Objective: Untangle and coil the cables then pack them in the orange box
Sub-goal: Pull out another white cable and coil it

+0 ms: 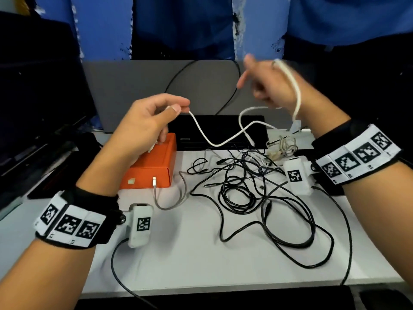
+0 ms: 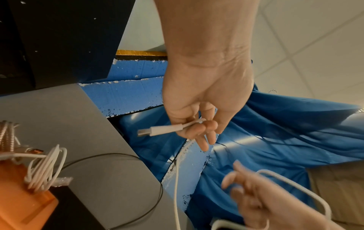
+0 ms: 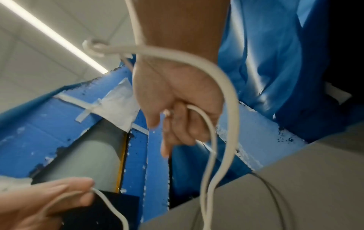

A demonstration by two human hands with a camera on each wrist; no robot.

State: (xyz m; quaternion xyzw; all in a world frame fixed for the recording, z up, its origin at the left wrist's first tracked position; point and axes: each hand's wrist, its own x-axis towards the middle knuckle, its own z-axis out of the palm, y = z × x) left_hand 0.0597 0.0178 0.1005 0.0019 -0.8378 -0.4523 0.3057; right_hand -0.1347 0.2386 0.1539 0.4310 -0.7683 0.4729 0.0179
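Note:
A white cable hangs in the air between my two hands above the table. My left hand pinches it just behind its USB plug, over the orange box. My raised right hand has the cable looped over its back, and its curled fingers grip a strand. A knot-like twist shows in the loop near that wrist. A coiled white cable lies on the orange box. Several black cables lie tangled on the white table.
A black laptop and a grey panel stand behind the tangle. A grey cable with a USB plug curls in front of the box. A pale cable bundle lies at the back right. Dark equipment borders the left.

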